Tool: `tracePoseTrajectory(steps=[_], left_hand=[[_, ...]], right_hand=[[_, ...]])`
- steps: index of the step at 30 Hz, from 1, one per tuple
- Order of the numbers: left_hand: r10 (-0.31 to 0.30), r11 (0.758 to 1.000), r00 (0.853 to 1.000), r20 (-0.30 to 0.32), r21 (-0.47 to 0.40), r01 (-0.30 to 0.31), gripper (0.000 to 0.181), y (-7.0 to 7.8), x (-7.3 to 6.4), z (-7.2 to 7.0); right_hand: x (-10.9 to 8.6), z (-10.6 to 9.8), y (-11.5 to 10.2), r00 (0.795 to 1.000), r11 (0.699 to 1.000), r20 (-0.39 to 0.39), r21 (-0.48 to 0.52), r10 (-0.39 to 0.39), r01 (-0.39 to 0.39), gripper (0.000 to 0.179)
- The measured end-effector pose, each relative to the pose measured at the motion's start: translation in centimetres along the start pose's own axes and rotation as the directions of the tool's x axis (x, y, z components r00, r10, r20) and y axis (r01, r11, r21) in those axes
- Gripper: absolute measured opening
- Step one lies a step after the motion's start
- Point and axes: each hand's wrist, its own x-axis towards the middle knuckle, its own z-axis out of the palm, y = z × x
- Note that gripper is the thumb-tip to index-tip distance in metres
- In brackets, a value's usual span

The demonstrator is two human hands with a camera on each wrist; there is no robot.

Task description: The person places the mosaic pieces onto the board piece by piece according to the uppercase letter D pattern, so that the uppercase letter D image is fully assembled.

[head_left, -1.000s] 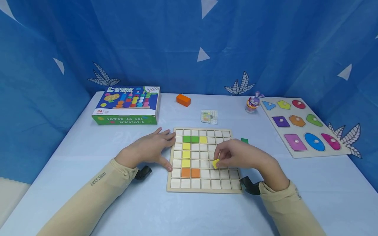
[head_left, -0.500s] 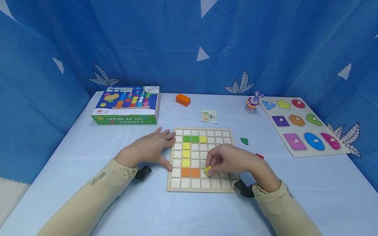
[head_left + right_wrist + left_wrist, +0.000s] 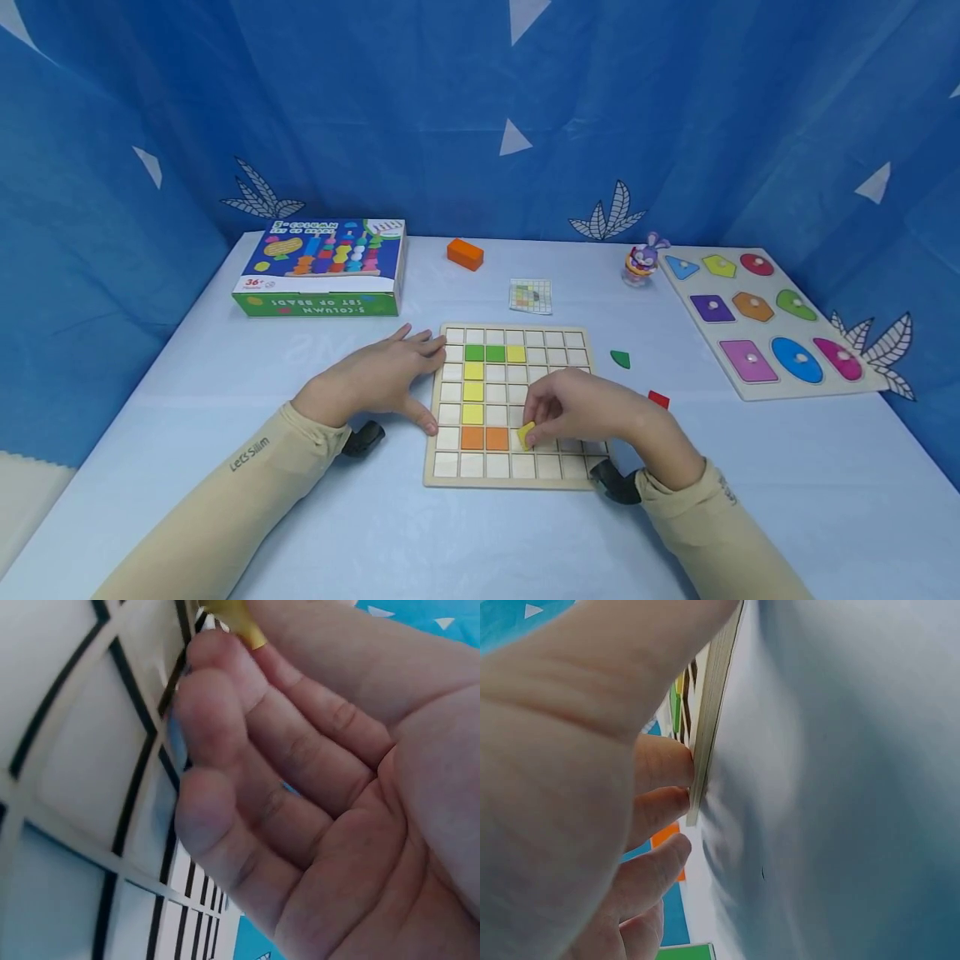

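Note:
A wooden grid board (image 3: 517, 483) lies on the table between the hands. My left hand (image 3: 386, 375) rests along its left side, fingers spread and fairly straight; in the left wrist view, fingertips (image 3: 676, 765) meet the board's edge. Low over the grid, my right hand (image 3: 573, 406) pinches a yellow square tile (image 3: 525, 437), tilted, just right of two orange tiles (image 3: 484, 439). The right wrist view shows only part of that yellow tile (image 3: 238, 621) beyond the fingers. Two green tiles (image 3: 484, 354) and several yellow tiles (image 3: 472, 392) sit in upper and left squares.
Right of the board lie a green rounded piece (image 3: 620, 359) and a red piece (image 3: 658, 400). Behind it are a printed pattern card (image 3: 531, 297), an orange block (image 3: 465, 254), a bead-set box (image 3: 322, 271), a rabbit figurine (image 3: 643, 260) and a shape puzzle board (image 3: 768, 325).
The right hand has carried the yellow tile left and nearer the body, up beside the orange tiles. The red piece behind its wrist has come into sight. The left hand stays put.

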Motion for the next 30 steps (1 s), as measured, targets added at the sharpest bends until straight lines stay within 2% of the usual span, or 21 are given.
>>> tracePoseTrajectory(steps=[12,22,27,30], left_hand=[[0.012,1.0,1.0,-0.006,0.007,-0.011,0.119,0.0,0.0,0.0],[0.002,1.0,1.0,0.001,0.008,-0.002,0.121,0.2,0.0,0.0],[0.002,1.0,1.0,0.0,0.012,-0.002,0.122,0.1,0.0,0.1],[0.003,1.0,1.0,-0.002,0.012,-0.003,0.122,0.0,0.0,0.2]], right_hand=[[0.3,0.6,-0.3,0.999,0.998,0.01,-0.044,0.034,-0.033,0.018],[0.2,0.5,-0.4,1.0,0.998,0.016,-0.06,0.027,-0.026,0.016],[-0.1,0.1,-0.1,1.0,0.999,0.017,-0.043,0.017,-0.016,0.014],[-0.4,-0.6,0.1,1.0,0.999,-0.007,-0.033,0.021,-0.022,0.014]])
